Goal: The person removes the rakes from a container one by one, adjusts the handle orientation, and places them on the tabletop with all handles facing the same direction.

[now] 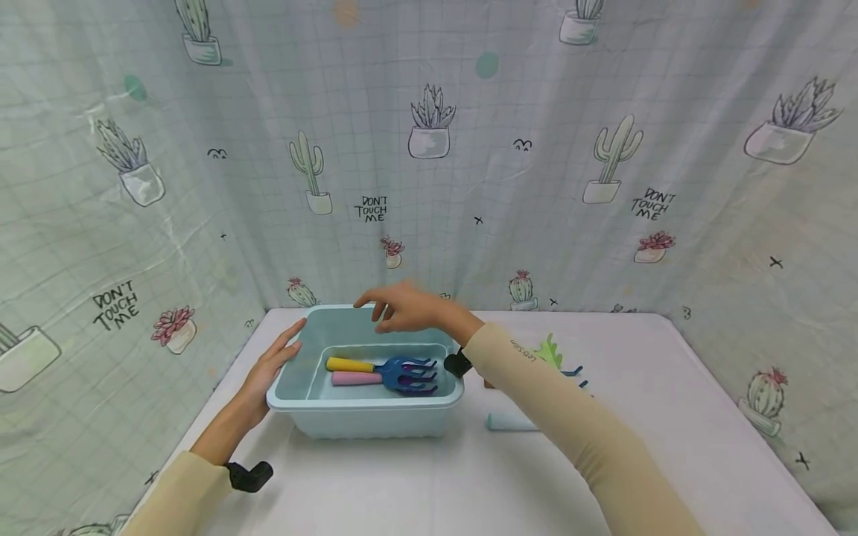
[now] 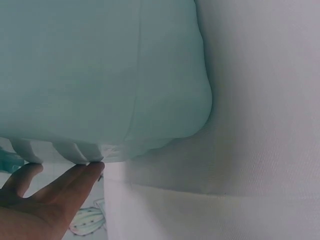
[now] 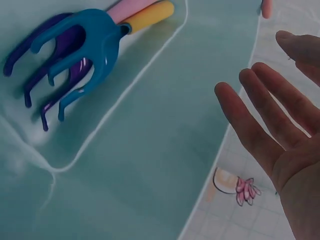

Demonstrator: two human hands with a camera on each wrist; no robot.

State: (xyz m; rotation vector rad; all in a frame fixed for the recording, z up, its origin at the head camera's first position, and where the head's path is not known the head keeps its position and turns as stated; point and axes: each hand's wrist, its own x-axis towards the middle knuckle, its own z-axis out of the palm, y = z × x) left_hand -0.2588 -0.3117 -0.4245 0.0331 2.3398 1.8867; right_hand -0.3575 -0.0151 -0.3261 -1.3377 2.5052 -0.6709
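Observation:
A light blue plastic basin [image 1: 369, 423] stands on the white table. Inside it lie two small hand rakes: one with a yellow handle [image 1: 350, 365] and a blue head [image 3: 95, 50], the other with a pink handle [image 1: 355, 378] and a purple head [image 3: 70, 40]. My left hand [image 1: 264, 372] rests at the basin's left side, its straight fingers [image 2: 82, 187] touching the rim in the left wrist view. Over the far part of the basin hovers my right hand [image 1: 409, 307], apart from the rakes and holding nothing. Its fingers [image 3: 250, 127] are spread and relaxed in the right wrist view.
Right of the basin, partly hidden behind my right forearm, are a green leaf-shaped thing [image 1: 550, 351], blue tines [image 1: 573, 371] and a pale blue cylindrical piece [image 1: 511, 423]. A cactus-print curtain [image 1: 469, 186] surrounds the table [image 1: 637, 387] at the back and sides.

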